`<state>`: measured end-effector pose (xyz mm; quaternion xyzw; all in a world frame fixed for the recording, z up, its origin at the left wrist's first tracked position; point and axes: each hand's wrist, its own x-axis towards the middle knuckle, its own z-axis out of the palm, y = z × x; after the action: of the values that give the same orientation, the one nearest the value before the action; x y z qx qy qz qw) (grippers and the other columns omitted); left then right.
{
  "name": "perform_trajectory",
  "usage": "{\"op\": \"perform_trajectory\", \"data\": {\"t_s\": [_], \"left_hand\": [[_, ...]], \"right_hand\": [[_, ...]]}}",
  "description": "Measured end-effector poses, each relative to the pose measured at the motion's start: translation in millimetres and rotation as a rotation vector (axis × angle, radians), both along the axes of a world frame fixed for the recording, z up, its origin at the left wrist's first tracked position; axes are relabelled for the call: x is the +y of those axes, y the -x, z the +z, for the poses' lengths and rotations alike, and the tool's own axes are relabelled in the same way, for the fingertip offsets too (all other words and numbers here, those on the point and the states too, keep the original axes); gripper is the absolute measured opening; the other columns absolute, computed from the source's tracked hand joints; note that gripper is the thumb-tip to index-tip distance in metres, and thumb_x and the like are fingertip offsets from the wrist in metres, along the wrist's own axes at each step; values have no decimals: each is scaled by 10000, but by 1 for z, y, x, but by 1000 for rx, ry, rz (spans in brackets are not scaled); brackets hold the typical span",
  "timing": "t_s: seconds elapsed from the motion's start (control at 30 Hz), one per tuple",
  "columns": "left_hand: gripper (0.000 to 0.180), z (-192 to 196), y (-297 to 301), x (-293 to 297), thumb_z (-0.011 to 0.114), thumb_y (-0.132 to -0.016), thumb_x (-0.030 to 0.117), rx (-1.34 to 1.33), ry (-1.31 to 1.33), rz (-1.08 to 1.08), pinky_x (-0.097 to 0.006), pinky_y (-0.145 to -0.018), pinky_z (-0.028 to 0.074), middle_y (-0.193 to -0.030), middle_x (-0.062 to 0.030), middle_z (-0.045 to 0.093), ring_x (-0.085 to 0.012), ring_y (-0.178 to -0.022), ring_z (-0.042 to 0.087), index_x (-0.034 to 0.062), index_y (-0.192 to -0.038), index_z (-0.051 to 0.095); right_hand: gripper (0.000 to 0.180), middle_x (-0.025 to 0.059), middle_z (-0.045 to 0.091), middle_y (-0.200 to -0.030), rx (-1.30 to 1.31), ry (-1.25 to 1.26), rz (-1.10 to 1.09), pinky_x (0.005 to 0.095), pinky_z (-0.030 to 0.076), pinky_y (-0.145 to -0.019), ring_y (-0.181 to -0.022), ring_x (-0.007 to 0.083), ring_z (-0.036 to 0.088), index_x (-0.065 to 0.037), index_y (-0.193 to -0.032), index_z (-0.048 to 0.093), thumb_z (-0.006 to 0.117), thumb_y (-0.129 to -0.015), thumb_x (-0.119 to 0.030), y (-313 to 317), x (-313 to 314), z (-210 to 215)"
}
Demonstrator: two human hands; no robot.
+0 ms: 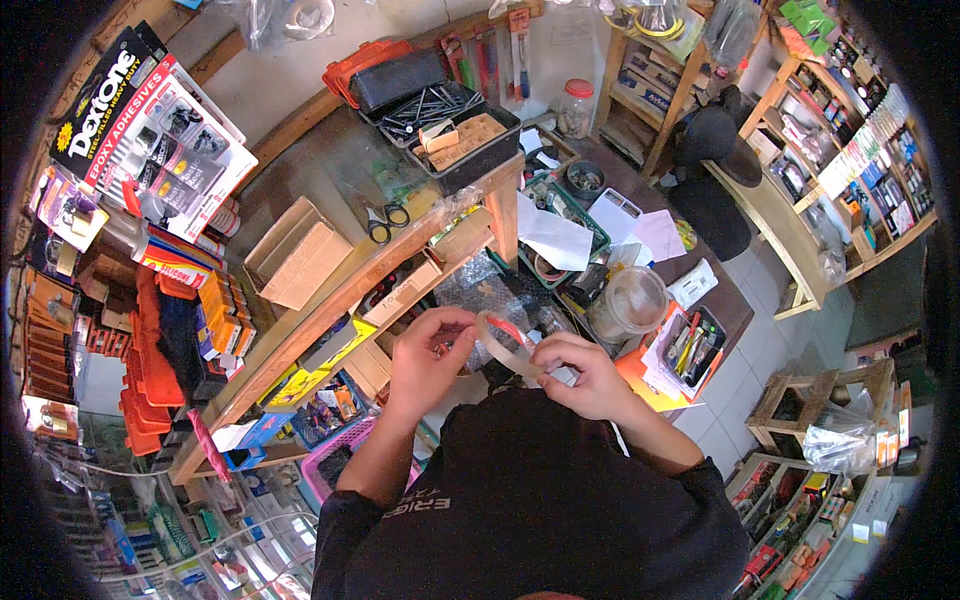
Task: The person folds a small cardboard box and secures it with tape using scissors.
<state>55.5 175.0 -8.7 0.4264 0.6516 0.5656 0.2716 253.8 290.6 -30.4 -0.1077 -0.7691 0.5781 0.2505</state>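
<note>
In front of my chest both hands are raised, each with its fingers closed on a pale, translucent curved band [510, 352] that looks like tape. My left hand [432, 358] pinches the band's left end between thumb and fingers. Its other end is between the thumb and fingers of my right hand [583, 374]. Something orange-red shows just behind the band's upper part; I cannot tell whether it belongs to it. A small white piece [566, 376] shows under my right fingers. Clear bubble wrap [478, 290] lies beyond my hands.
On the glass counter at left are an open cardboard box [298, 255], black scissors [388, 222] and a black toolbox [455, 150] holding screws or nails. To the right, the desk holds a clear round tub [632, 302], papers [552, 235] and a pen tray [693, 345]. A wooden stool [815, 405] stands at right.
</note>
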Motion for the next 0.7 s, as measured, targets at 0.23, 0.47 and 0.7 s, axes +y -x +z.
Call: {"op": "perform_trajectory", "data": {"t_s": [0.23, 0.47, 0.7], "left_hand": [[122, 2, 9, -4, 657, -798, 45, 127, 24, -118, -257, -704, 504, -903, -95, 662, -142, -811, 632, -6, -906, 635], [126, -11, 21, -17, 617, -840, 123, 257, 64, -221, -299, -687, 489, -935, -98, 633, -200, -833, 620, 20, -910, 597], [43, -33, 38, -55, 473, -861, 21, 378, -29, -236, -393, -844, 427, -951, -171, 565, -332, -924, 545, -9, -891, 467]], "right_hand": [[202, 97, 580, -932, -58, -101, -42, 308, 485, -739, -843, 215, 586, -24, -932, 599, 642, -735, -45, -7, -12, 5], [215, 89, 605, -972, -164, -58, -107, 285, 497, -721, -863, 171, 606, -47, -941, 626, 662, -730, -65, -8, -42, -5], [188, 101, 609, -953, -210, 38, -144, 311, 489, -750, -850, 201, 601, -33, -912, 624, 684, -750, -106, 17, -87, 3]]}}
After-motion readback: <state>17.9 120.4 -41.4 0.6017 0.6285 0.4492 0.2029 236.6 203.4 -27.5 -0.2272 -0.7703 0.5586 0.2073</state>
